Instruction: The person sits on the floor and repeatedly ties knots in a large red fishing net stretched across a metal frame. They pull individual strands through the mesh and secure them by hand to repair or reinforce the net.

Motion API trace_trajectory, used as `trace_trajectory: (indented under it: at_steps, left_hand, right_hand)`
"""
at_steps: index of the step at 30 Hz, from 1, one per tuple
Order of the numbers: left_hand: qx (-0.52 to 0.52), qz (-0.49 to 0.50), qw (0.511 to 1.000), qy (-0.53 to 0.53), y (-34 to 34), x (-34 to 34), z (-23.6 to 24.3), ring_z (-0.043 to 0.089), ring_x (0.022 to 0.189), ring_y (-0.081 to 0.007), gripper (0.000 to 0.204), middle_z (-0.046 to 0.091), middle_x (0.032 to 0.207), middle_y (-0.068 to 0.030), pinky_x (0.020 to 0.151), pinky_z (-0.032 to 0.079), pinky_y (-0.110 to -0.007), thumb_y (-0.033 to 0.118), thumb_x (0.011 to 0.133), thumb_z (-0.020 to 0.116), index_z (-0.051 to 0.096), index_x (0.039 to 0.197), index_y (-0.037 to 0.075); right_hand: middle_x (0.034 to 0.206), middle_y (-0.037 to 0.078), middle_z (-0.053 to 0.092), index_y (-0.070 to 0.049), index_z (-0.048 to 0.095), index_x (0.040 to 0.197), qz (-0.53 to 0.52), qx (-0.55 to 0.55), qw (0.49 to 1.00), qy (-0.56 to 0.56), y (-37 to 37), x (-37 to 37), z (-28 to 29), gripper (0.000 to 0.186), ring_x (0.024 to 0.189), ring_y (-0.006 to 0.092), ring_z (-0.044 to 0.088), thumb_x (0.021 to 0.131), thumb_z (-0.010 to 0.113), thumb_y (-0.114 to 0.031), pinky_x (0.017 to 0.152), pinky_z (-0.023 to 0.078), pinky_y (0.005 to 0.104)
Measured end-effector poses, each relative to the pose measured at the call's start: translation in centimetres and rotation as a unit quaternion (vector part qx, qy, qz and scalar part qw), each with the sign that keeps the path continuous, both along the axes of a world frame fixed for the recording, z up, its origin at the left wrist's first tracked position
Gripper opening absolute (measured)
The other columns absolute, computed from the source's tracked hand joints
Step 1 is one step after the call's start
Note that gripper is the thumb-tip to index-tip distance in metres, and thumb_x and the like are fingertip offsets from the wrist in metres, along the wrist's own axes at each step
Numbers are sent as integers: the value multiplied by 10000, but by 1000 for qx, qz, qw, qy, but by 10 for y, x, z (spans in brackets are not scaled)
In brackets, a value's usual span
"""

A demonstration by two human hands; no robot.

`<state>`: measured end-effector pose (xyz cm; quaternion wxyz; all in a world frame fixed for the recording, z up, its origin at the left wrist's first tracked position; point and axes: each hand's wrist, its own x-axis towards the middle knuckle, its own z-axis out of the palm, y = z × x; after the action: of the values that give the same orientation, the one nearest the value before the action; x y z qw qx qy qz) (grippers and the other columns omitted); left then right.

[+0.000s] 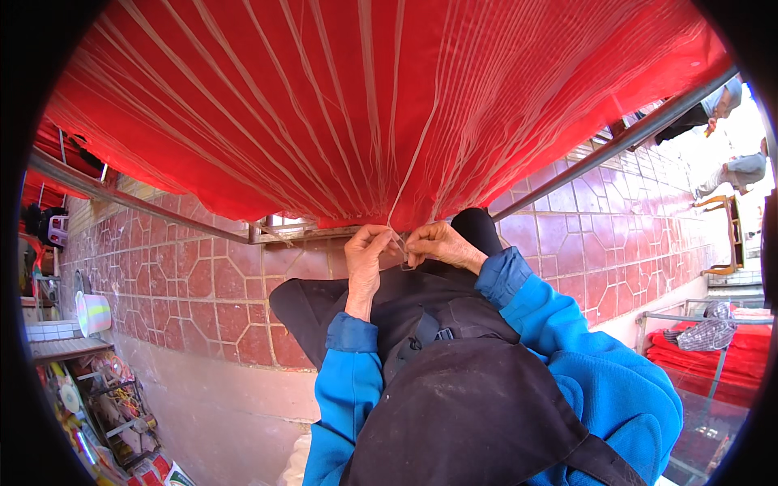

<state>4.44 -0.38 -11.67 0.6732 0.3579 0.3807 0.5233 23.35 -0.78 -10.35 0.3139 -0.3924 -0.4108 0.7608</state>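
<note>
Along the red cloth's [415, 73] lower edge, left hand [367, 251] and right hand [442, 245] pinch a pale strand [409, 173] between fingers; leftward threads [369, 73] look bunched, rightward threads [502, 105] apparently not yet.

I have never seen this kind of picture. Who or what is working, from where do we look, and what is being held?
No machine works here, only a person's bare hands. The camera sits on the head and looks down; its wide lens bends straight edges. Below are the person's dark clothing and blue sleeves. Ahead, red cloth is spread beside metal rails, with pale threads running over it and gathering near the hands. The left hand and right hand pinch fine threads at the cloth's near edge. Reddish tiles cover the floor.
</note>
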Motion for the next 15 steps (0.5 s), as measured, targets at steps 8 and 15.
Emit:
trace_trajectory:
  at_steps: [8, 15]
  left_hand:
    - [20, 37, 999, -5, -1, -8, -1, 618, 751, -158, 80, 662, 805, -104, 716, 484, -283, 76, 890, 597, 588, 924, 4]
    - [19, -24, 996, -86, -24, -29, 16, 595, 688, -212, 100, 607, 709, -108, 716, 493, -352, 101, 891, 600, 538, 911, 25]
  right_hand:
    - [978, 95, 680, 37, 660, 941, -55, 89, 993, -49, 5, 7, -4, 184, 955, 139, 604, 904, 582, -125, 888, 453, 277]
    - [846, 84, 677, 10, 650, 890, -123, 86, 980, -130, 15, 24, -37, 138, 809, 148, 632, 900, 565, -98, 772, 502, 277]
